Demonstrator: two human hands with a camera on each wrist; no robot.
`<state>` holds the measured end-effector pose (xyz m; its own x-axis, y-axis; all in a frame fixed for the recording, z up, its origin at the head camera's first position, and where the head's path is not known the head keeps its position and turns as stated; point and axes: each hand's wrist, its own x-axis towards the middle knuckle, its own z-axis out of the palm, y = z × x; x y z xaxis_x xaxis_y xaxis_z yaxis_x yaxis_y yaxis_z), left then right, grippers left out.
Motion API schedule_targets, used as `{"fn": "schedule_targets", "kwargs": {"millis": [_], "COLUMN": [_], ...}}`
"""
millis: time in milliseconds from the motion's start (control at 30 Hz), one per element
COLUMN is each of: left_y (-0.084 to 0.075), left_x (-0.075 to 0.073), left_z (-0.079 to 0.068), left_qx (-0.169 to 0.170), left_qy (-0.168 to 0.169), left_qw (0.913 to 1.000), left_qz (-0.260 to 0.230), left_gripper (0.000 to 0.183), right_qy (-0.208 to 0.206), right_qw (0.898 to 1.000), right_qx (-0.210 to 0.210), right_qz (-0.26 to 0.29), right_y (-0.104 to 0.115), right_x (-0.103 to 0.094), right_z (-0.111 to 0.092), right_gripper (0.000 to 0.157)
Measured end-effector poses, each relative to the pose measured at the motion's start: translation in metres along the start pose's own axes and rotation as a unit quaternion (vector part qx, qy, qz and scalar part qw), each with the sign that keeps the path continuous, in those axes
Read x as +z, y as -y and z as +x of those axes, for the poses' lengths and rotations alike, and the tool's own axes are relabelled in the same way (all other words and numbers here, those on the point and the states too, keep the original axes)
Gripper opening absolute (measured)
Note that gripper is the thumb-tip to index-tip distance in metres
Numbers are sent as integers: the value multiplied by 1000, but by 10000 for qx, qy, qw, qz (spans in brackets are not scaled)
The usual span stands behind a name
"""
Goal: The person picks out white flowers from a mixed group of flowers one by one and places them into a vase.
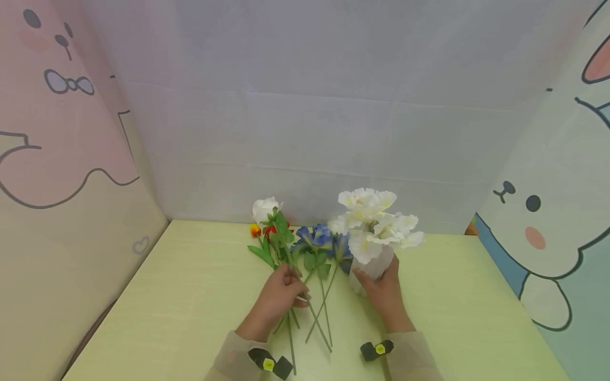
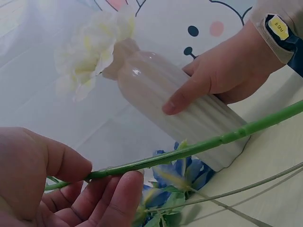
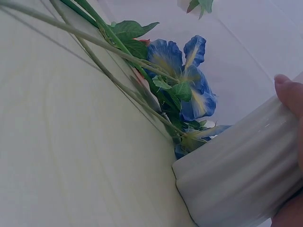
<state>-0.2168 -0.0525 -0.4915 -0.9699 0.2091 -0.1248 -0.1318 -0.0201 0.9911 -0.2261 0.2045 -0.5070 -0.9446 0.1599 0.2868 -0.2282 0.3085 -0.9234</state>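
My left hand (image 1: 282, 295) pinches the green stem (image 2: 189, 150) of a white rose (image 1: 266, 210) between thumb and fingers. The bloom points away toward the back wall, and the stem's lower end slants toward me. On the right, my right hand (image 1: 387, 296) grips a white ribbed vase (image 2: 165, 101) round its side. White ruffled flowers (image 1: 367, 225) stand in the vase's mouth. In the right wrist view, the vase's base (image 3: 189, 189) meets the tabletop beside blue irises (image 3: 199, 94).
Blue irises (image 1: 316, 238) lie between the hands, their thin stems crossing toward me. An orange-yellow tulip (image 1: 255, 230) and red petals (image 1: 270, 230) lie on the left. The pale yellow table (image 1: 190, 296) ends at a white back wall (image 1: 286, 132), with cartoon-printed cloth on both sides.
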Motion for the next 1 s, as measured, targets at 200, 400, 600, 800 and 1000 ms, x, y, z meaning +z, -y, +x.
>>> {"fn": "schedule_targets", "kwargs": {"millis": [200, 400, 600, 800, 1000], "left_y": [-11, -21, -27, -29, -34], "left_x": [1, 3, 3, 3, 5], "left_z": [-7, -13, -18, -20, -24], "left_qx": [306, 642, 809, 931, 1105], "left_qy": [-90, -224, -364, -510, -517], "left_qw": [9995, 9977, 9959, 9942, 9925], "left_qz": [-59, 56, 184, 165, 34], "left_gripper": [27, 22, 16, 9, 9], "right_qy": [-64, -47, -10, -16, -57], "right_qw": [10000, 9999, 9999, 9999, 9997], "right_qx": [-35, 2, 53, -78, -211], "right_qz": [-35, -102, -99, -141, -136], "right_y": [-33, -37, -37, -38, -41], "right_x": [2, 1, 1, 0, 0], "right_z": [8, 8, 9, 7, 8], "right_gripper": [95, 95, 95, 94, 94]}}
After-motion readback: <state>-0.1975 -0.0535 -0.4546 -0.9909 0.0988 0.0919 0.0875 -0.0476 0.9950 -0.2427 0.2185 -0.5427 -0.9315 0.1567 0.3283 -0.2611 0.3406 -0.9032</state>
